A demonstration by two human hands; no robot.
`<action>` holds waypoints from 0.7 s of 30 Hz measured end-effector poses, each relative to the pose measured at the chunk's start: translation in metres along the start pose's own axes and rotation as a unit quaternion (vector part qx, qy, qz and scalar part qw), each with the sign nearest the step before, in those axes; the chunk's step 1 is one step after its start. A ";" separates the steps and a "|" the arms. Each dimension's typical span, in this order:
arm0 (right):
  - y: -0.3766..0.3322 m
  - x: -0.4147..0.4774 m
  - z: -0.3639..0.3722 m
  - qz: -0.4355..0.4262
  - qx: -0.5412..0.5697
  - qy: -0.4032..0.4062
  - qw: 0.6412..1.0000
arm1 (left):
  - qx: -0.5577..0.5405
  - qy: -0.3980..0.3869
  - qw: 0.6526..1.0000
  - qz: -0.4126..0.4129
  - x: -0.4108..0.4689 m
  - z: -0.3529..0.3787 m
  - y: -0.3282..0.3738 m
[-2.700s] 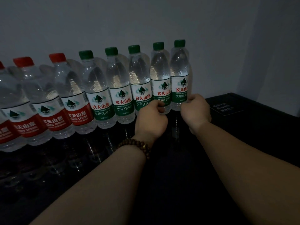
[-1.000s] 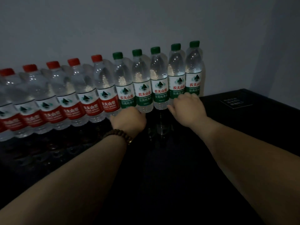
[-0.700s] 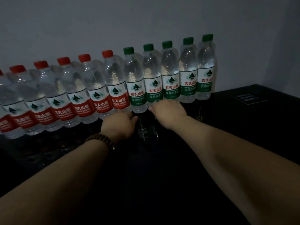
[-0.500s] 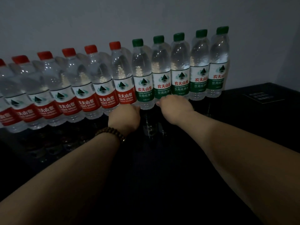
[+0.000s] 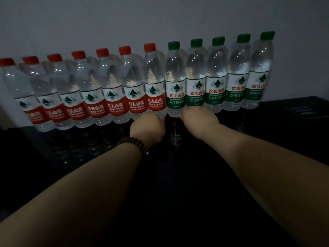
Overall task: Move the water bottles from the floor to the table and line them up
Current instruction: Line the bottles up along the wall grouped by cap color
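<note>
A line of water bottles stands upright on the dark glossy table (image 5: 195,175) against the wall. Several red-capped, red-labelled bottles (image 5: 114,97) fill the left part, and several green-capped, green-labelled bottles (image 5: 217,86) fill the right. Both my arms reach forward to where the two colours meet. My left hand (image 5: 147,128), with a bead bracelet on its wrist, is curled into a fist with its knuckles against the base of the last red bottle (image 5: 154,97). My right hand (image 5: 198,117) lies palm down, its fingertips touching the bases of the first green bottles (image 5: 175,93).
A plain grey wall (image 5: 160,18) rises right behind the row. A small dark label (image 5: 302,111) lies on the table at the far right. The table's left edge (image 5: 10,129) ends beside the first red bottle.
Both hands have slid left along the foot of the row, from the rightmost green bottles to the red-green junction. The view has swung left and more red bottles show.
</note>
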State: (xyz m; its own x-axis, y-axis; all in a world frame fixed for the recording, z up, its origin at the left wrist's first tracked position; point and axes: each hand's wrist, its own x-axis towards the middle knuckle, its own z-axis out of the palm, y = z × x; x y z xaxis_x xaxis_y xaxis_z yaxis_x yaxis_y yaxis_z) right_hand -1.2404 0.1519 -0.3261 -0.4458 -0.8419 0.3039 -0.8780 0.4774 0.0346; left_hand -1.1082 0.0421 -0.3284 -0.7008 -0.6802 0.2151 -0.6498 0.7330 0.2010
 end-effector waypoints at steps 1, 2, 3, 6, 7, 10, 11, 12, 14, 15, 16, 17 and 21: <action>-0.009 -0.001 0.000 -0.014 0.002 -0.001 1.000 | 0.003 0.013 1.000 -0.013 -0.003 -0.001 -0.011; -0.018 0.000 -0.001 -0.029 0.002 -0.002 1.000 | 0.010 0.025 0.999 -0.026 -0.006 -0.003 -0.024; -0.026 0.000 -0.001 -0.041 0.002 -0.003 0.999 | 0.021 0.033 0.999 -0.037 -0.009 -0.006 -0.039; -0.050 0.005 0.003 -0.029 0.017 0.038 0.999 | 0.057 0.089 0.994 -0.040 -0.016 -0.019 -0.085; -0.057 0.006 0.004 -0.015 0.030 0.087 0.996 | 0.082 0.139 0.987 -0.024 -0.018 -0.023 -0.098; -0.078 0.012 0.007 -0.017 0.008 0.280 0.960 | 0.157 0.299 0.940 0.050 -0.016 -0.027 -0.120; -0.085 0.014 0.008 -0.038 -0.022 0.321 0.946 | 0.164 0.311 0.934 0.069 -0.014 -0.026 -0.122; -0.089 0.018 0.010 -0.052 -0.054 0.327 0.942 | 0.166 0.306 0.934 0.081 -0.010 -0.026 -0.124; -0.090 0.022 0.011 -0.024 -0.105 0.271 0.956 | 0.178 0.285 0.938 0.089 -0.003 -0.024 -0.124; -0.089 0.023 0.011 0.003 -0.114 0.247 0.962 | 0.186 0.279 0.938 0.087 0.000 -0.022 -0.124; -0.088 0.023 0.010 0.026 -0.116 0.232 0.965 | 0.189 0.275 0.939 0.082 0.002 -0.022 -0.124; -0.087 0.023 0.009 0.039 -0.113 0.221 0.968 | 0.188 0.273 0.940 0.076 0.002 -0.021 -0.124; -0.089 0.022 0.008 0.044 -0.098 0.199 0.974 | 0.170 0.265 0.947 0.066 0.005 -0.019 -0.123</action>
State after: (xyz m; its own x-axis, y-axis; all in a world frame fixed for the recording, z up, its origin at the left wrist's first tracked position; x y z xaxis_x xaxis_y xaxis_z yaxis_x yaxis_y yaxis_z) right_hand -1.1731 0.0886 -0.3301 -0.3814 -0.6493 0.6580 -0.7716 0.6156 0.1602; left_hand -1.0257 -0.0516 -0.3343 -0.5945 -0.4215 0.6848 -0.6876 0.7080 -0.1611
